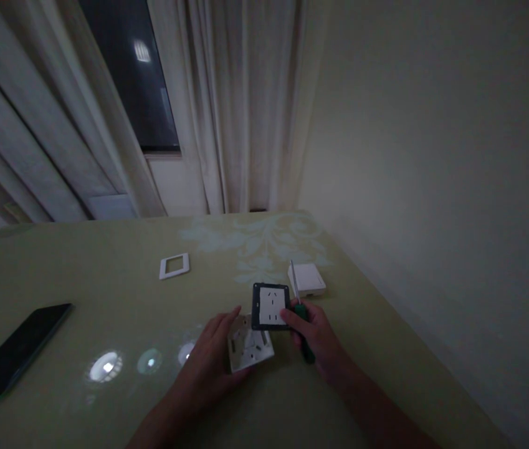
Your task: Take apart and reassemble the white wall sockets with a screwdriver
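My left hand is closed around the left side of a white wall-socket back box, whose hollow inside faces up. In my right hand is a power socket module, a white face with plug slots in a dark frame, pinched under the thumb. The same hand also holds a screwdriver with a green handle, its metal shaft pointing up and away. The socket module is just above the far right part of the back box and covers some of it; whether they touch I cannot tell.
A white square cover frame lies farther back on the glossy green table. Beyond my right hand sits another white box-like unit. A dark flat tablet-like slab is at the left. The wall borders the table's right side, with curtains behind.
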The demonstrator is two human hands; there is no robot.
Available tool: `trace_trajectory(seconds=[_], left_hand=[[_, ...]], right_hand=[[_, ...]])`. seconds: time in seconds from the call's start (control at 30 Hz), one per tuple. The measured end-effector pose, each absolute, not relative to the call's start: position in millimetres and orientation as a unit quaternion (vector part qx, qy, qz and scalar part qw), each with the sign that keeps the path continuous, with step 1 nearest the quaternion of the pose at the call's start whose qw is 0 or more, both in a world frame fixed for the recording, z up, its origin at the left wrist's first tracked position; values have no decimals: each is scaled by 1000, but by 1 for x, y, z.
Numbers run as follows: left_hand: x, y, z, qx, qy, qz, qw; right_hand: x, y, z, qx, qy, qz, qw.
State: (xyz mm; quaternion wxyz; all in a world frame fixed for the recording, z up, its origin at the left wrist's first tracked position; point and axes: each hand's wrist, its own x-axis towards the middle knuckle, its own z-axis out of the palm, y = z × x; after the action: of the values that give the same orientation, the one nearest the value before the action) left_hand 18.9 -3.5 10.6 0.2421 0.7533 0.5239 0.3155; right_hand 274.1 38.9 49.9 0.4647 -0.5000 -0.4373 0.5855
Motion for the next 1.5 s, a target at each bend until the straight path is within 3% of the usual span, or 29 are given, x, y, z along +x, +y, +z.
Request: trace_trajectory(seconds=[0.3,0.6,1.17,1.5], left_hand=[[19,-3,12,774,519,349,98],[19,0,12,790,513,331,61],[18,-2,13,784,518,322,117],[16,-11,24,800,457,270,279]], right_hand=[[272,35,51,-503,-456,587,441],[276,38,49,-512,-479,575,421],[276,39,52,-506,-487,587,403],[281,44,53,-531,-500,542,417]])
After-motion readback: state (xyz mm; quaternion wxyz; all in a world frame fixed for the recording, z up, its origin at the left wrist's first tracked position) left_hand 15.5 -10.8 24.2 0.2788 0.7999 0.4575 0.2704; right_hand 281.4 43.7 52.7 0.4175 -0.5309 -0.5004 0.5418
